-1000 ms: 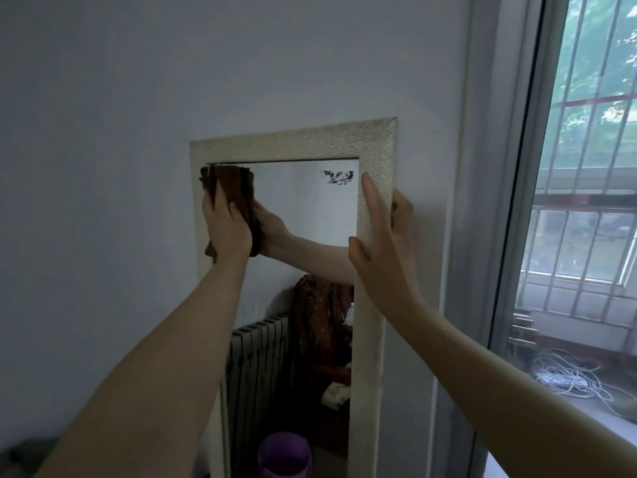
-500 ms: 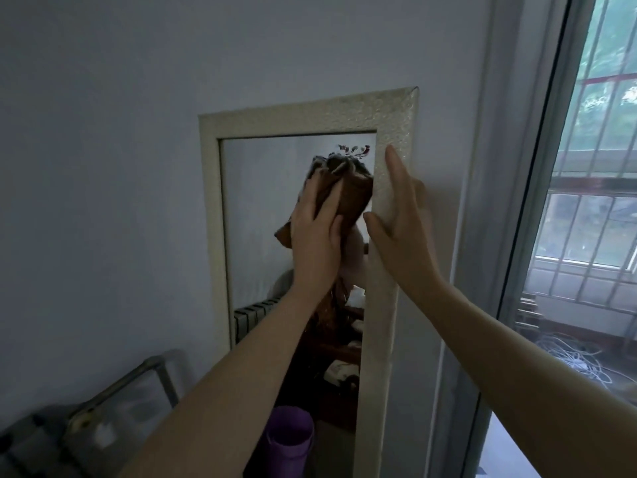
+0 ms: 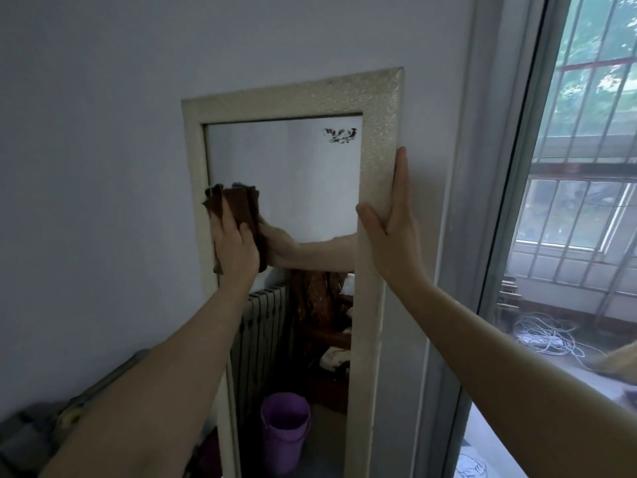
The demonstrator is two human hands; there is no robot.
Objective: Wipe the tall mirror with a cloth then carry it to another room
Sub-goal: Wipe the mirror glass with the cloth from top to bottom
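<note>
The tall mirror (image 3: 293, 98), its pale frame embossed with small rings, stands against the wall (image 3: 103, 132), a red floral decal (image 3: 340, 134) on its glass. The left hand (image 3: 234, 243) presses a cloth (image 3: 241, 205) (brown, folded) there with flat fingers; the right hand (image 3: 393, 222) lays straight, joined fingers along the frame's edge.

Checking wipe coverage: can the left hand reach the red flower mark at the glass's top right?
Probably yes. The left hand presses the cloth on the left side of the glass; bare glass lies between it and the red flower mark. The right hand rests on the mirror frame, off that path.
</note>
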